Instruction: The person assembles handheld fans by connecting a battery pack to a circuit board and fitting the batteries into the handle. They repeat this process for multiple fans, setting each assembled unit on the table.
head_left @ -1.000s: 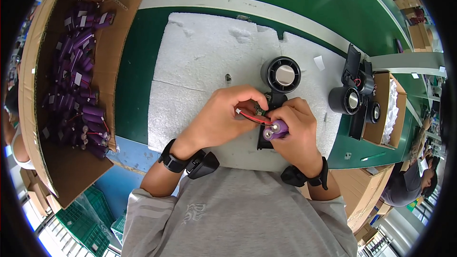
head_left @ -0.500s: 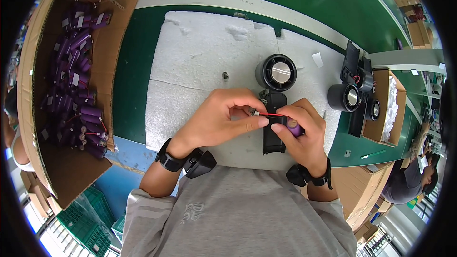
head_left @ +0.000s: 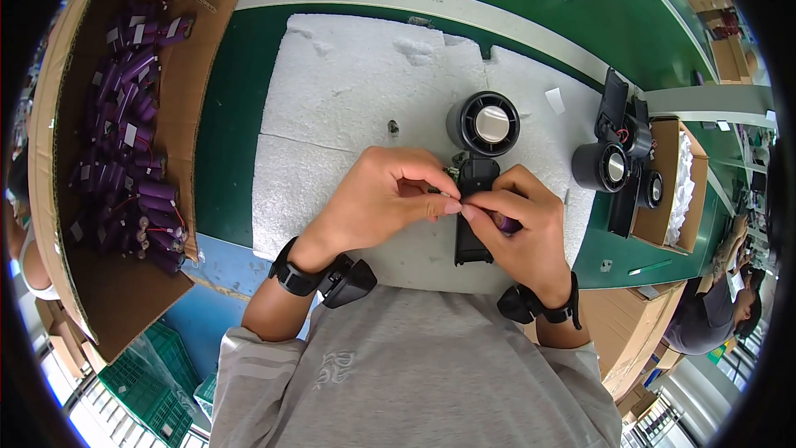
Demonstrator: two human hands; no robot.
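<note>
My left hand (head_left: 377, 199) is closed in a pinch, thumb and forefinger together over the small wire connector, which the fingers now hide. My right hand (head_left: 531, 220) curls around a purple battery cell (head_left: 504, 222), mostly covered by its fingers. Its thumb and forefinger meet my left fingertips, where the battery's thin lead runs. Directly beneath both hands lies the black handle (head_left: 474, 247) of a fan-like device, with a bit of green circuit board (head_left: 454, 169) at its left. The device's round black head (head_left: 485, 124), with a silver centre, points up beyond the hands.
White foam board (head_left: 332, 91) covers the green bench. At left, an open carton (head_left: 178, 91) holds several purple battery packs. More black device parts (head_left: 599, 168) sit at right beside a small box (head_left: 692, 236). A paper scrap (head_left: 555, 100) lies on the foam.
My hands have come together, so the fingertips now touch. The connector and red wire, visible between them before, are now covered. More of the purple cell is hidden by my right hand.
</note>
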